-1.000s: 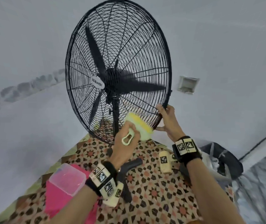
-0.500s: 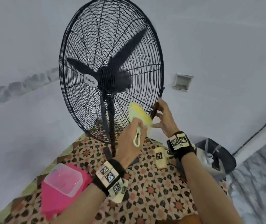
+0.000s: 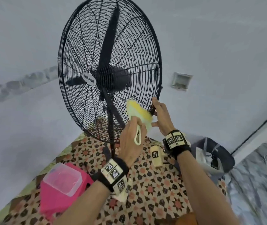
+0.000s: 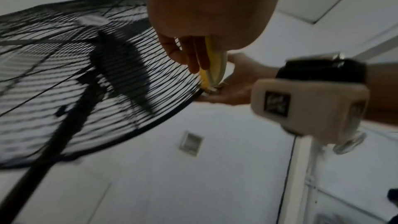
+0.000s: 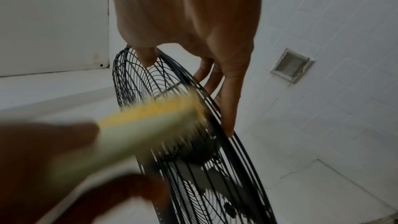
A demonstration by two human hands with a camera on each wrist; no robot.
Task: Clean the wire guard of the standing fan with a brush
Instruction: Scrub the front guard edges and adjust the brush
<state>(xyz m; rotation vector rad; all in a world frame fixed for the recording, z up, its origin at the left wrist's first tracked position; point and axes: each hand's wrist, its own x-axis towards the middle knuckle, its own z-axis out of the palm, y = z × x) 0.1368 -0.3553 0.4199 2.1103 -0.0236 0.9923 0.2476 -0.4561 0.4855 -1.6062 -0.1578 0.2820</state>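
The black wire guard point(image 3: 134, 51) of the standing fan fills the upper middle of the head view. My left hand point(image 3: 135, 127) grips the pale green handle of a brush point(image 3: 140, 113) whose yellow bristles press on the guard's lower right wires. From the left wrist the brush point(image 4: 216, 67) sits edge-on against the guard point(image 4: 64, 77), under my fingers point(image 4: 191, 57). My right hand point(image 3: 155, 111) holds the guard's rim just right of the brush. In the right wrist view its fingers point(image 5: 229, 101) lie behind the rim and its thumb in front, with the brush point(image 5: 150, 125) blurred.
The fan's pole point(image 3: 111, 127) stands on a patterned mat point(image 3: 153, 184). A pink stool point(image 3: 54, 202) bearing a clear plastic box point(image 3: 62, 179) sits at lower left. A dark bag point(image 3: 217, 153) lies to the right by the tiled wall, which has a small vent point(image 3: 181, 81).
The brush has moved up and right along the lower wires toward the rim. The fan blades have turned. My right hand has stayed on the rim.
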